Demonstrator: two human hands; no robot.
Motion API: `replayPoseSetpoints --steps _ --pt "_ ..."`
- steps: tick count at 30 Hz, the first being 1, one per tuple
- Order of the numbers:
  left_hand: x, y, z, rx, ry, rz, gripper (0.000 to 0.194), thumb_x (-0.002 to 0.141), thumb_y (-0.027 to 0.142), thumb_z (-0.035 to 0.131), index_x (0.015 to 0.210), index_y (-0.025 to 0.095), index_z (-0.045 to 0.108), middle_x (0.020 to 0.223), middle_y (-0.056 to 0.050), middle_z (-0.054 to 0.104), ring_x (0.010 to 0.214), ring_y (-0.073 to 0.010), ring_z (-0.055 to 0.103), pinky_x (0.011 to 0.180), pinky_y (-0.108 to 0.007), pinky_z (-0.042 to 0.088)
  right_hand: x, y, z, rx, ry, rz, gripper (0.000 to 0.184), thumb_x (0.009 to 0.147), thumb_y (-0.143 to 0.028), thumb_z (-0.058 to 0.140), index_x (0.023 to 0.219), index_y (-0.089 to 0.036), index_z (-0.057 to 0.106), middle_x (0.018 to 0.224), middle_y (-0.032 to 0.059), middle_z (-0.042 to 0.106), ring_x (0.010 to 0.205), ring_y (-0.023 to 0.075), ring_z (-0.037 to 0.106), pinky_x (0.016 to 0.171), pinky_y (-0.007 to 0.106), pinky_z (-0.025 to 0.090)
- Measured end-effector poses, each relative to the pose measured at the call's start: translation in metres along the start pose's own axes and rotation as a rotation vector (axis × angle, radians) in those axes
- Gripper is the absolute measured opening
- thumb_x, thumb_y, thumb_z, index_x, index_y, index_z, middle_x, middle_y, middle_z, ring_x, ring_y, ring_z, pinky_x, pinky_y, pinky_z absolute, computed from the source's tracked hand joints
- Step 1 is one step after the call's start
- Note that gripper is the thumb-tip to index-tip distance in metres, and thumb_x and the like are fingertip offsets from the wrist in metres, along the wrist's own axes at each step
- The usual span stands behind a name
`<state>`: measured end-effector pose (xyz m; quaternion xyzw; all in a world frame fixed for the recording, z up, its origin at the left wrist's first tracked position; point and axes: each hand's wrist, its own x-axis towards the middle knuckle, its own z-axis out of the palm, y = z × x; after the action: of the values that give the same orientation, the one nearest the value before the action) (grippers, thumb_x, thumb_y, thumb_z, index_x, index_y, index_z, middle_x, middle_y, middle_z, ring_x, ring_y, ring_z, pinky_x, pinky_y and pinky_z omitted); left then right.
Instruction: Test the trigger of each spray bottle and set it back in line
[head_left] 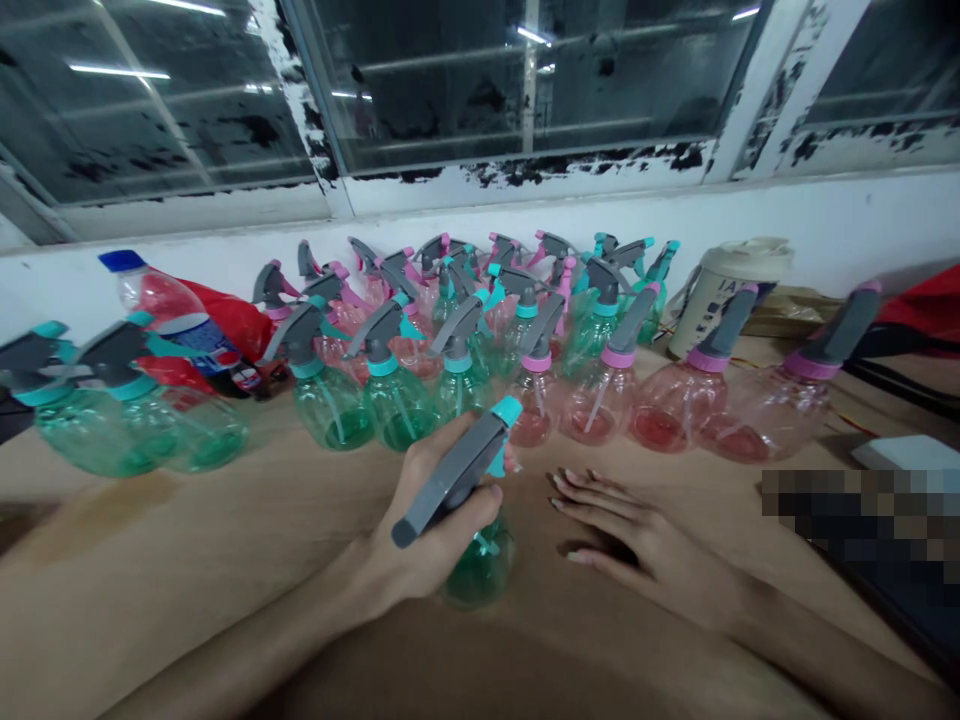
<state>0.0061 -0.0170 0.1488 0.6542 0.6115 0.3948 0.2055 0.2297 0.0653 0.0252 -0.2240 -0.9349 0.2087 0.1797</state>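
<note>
My left hand (431,530) is wrapped around the neck of a green spray bottle (480,575) with a grey and turquoise trigger head. The bottle stands on the table, and my fingers hide its collar. To its right, my right hand (622,525) lies palm down on the wood, fingers stretched out, holding nothing. Just beyond the hands is a front row of spray bottles: green ones (405,415) with turquoise collars in the middle, then pink ones (600,405) with pink collars towards the right. Each front bottle has some liquid or colour pooled low inside.
More spray bottles (555,245) crowd behind, near the wall. Green bottles (214,440) stand at the left, before a large soda bottle (191,320) with a blue cap. At the right are a lidded cup (724,290), a white box (911,453) and a pixelated dark patch.
</note>
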Motion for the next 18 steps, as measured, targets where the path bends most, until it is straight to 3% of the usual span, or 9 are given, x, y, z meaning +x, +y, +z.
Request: replayPoseSetpoints --steps 4,11,18 --pt "0.001 -0.003 0.001 0.026 0.008 0.023 0.001 0.068 0.025 0.048 0.069 0.024 0.048 0.062 0.002 0.051 0.055 -0.0158 0.048 0.053 -0.028 0.043 0.0 0.0 0.0 0.002 0.009 -0.016 0.047 0.087 -0.04 0.051 0.132 -0.029 0.042 0.137 0.0011 0.045 0.127 0.0211 0.039 0.107 0.045 0.031" --pt "0.001 -0.005 0.006 0.064 0.001 0.04 0.024 0.069 0.03 0.055 0.091 0.023 0.053 0.067 0.002 0.057 0.052 -0.0145 0.05 0.05 -0.026 0.045 0.0 -0.001 0.0 -0.036 -0.003 0.003 0.048 0.087 -0.041 0.049 0.133 -0.029 0.04 0.139 0.0002 0.044 0.128 0.0205 0.037 0.108 0.045 0.031" --pt "-0.007 -0.014 0.012 0.184 0.046 0.072 0.047 0.068 0.032 0.064 0.111 0.025 0.048 0.081 0.0 0.059 0.066 -0.0179 0.054 0.064 -0.03 0.049 0.0 -0.002 -0.001 -0.079 -0.02 -0.008 0.049 0.089 -0.043 0.046 0.135 -0.027 0.038 0.14 0.0014 0.041 0.13 0.0198 0.035 0.108 0.045 0.031"
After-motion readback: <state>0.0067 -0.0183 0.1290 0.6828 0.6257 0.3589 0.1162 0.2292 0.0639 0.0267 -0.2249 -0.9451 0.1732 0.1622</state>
